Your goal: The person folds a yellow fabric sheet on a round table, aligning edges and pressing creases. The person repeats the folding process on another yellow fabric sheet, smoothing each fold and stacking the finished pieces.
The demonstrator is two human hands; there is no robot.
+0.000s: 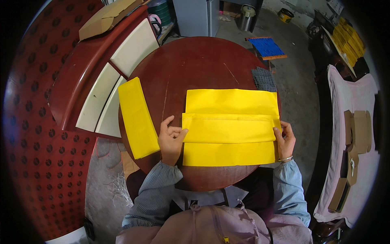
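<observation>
A yellow sheet lies before me on the round dark red table, folded into level bands with a raised middle band. My left hand is at the left end of that band, its thumb on the edge and its index finger lifted away. At the opposite end, my right hand grips the edge, thumb on top and the other fingers partly hidden behind. To the left of my left hand, a narrow stack of folded yellow sheets lies slanted on the table.
The round table has a grey mesh cloth at its right rim. A red bench with pale panels borders it on the left. A blue-topped stool stands beyond; open cardboard boxes lie on a pink-draped surface at right.
</observation>
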